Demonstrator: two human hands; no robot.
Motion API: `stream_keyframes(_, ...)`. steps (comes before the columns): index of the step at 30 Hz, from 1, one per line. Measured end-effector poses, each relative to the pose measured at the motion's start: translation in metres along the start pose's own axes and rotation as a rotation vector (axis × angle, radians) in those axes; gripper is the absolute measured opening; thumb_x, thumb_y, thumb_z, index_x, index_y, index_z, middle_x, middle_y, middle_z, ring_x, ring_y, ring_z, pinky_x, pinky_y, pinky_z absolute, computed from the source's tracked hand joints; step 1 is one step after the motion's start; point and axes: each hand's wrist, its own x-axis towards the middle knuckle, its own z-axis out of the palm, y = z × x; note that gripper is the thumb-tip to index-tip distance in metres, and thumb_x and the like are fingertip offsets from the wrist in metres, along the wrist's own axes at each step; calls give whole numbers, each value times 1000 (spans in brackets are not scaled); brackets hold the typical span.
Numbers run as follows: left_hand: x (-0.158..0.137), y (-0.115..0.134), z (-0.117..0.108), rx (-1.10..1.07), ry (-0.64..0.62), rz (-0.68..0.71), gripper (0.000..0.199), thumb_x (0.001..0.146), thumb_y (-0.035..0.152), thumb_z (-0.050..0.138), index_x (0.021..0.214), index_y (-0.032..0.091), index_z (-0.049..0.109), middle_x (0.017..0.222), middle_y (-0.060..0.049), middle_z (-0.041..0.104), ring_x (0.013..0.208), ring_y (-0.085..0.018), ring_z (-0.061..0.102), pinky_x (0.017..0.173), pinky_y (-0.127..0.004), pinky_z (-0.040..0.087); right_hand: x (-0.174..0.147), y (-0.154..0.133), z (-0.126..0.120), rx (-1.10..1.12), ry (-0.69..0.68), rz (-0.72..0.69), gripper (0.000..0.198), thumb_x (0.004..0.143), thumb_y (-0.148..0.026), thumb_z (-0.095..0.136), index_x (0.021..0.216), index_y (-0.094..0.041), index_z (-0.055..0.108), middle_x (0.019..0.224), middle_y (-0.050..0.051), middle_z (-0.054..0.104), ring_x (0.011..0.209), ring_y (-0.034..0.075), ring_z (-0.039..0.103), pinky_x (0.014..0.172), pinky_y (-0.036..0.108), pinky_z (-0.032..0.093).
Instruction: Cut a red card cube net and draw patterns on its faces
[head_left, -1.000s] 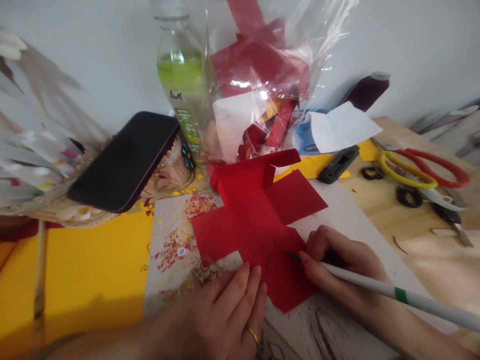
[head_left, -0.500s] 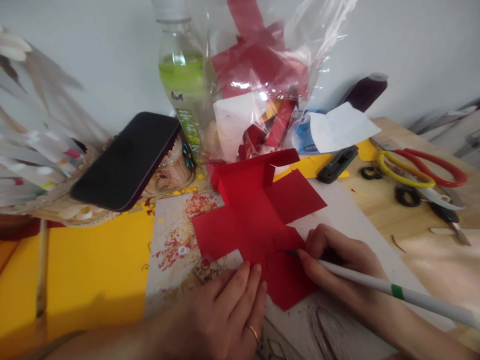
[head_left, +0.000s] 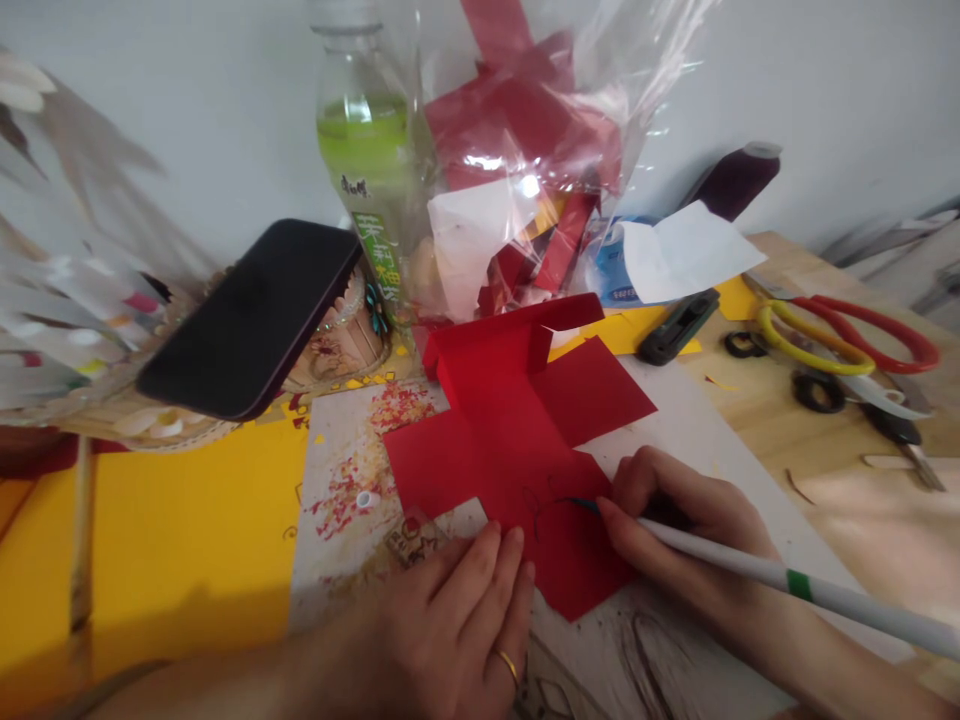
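A red paper cutout [head_left: 510, 440], cross-shaped with a folded flap at its far end, lies in front of me. My left hand [head_left: 465, 610] rests flat on its near left edge, fingers stretched out, a gold ring on one finger. Between thumb and fingers my right hand [head_left: 675, 530] grips a white pen [head_left: 727, 560] with a green band. The pen's bluish tip touches the near panel, beside thin dark curved lines. A small patterned clear piece [head_left: 415, 537] sits by my left fingertips, partly under the hand.
Behind the cutout stand a green drink bottle [head_left: 364, 150] and a clear plastic bag [head_left: 525, 150] of paper scraps. A phone [head_left: 251, 315] leans at left above yellow paper [head_left: 195, 530]. Scissors [head_left: 847, 340] and a black clip-like tool [head_left: 679, 327] lie at right. Paper bits litter the grey board [head_left: 337, 480].
Very little differs. The view has shifted slightly; both hands stay in place and the pen tip remains on the red paper.
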Motion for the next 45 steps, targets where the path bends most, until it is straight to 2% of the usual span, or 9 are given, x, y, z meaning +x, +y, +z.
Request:
stream_keyframes(3,-1,-4,2,13,42,50,34,93,7,35,97,7,69,97,-11,75,91,-21,69,73,-28,50,0,-2,2,0,14,32,27,86,-25,52,63,-25,38,51,-7,39,46,11,35,44,25,28)
stream_keyframes(8,-1,-3,3,2,41,26,35,93,6,34,98,6,69,98,-12,74,91,-21,69,72,-29,50,-1,0,-1,0,-3,23,27,87,-24,49,63,-25,35,52,-7,38,46,11,34,44,26,27)
stream_keyframes(12,0,-1,2,10,-14,13,32,92,7,37,100,6,69,100,-12,74,95,-22,69,74,-29,51,-1,1,-1,8,-11,-1,27,87,-25,50,64,-25,36,52,-7,40,45,11,36,43,25,28)
stream_keyframes(15,1,-2,2,14,34,52,33,92,7,36,97,7,69,97,-11,75,90,-21,71,70,-29,51,-1,-2,0,13,23,34,27,86,-26,50,63,-24,37,51,-7,38,45,11,34,43,25,27)
stream_keyframes(22,3,1,-1,-16,-25,-61,31,94,8,37,98,8,68,102,-9,74,96,-21,69,78,-30,51,-1,-1,-3,-4,-26,10,27,86,-23,50,63,-25,35,53,-7,39,46,11,35,42,24,27)
stream_keyframes(27,1,0,0,1,40,18,36,93,6,33,98,7,69,98,-10,75,91,-21,70,71,-29,50,-1,-2,-1,18,12,21,26,85,-23,49,63,-25,36,52,-7,38,45,11,34,43,25,25)
stream_keyframes(32,2,0,-3,-19,-57,-45,32,94,8,37,101,8,68,104,-10,74,97,-21,69,77,-29,52,-1,-6,0,12,19,53,26,82,-22,49,62,-24,33,51,-7,37,46,11,32,43,26,23)
stream_keyframes(38,5,-4,-5,-9,-30,33,39,94,5,30,98,7,68,100,-10,75,92,-20,71,71,-28,54,-1,-2,-2,21,-10,19,26,84,-24,50,62,-24,36,52,-6,40,45,11,35,42,25,25)
stream_keyframes(45,2,-2,-9,-37,-81,-7,36,96,8,32,103,7,68,106,-11,73,99,-22,69,80,-30,52,-1,-7,0,29,18,69,26,80,-23,49,61,-25,32,52,-7,36,47,11,31,44,26,21)
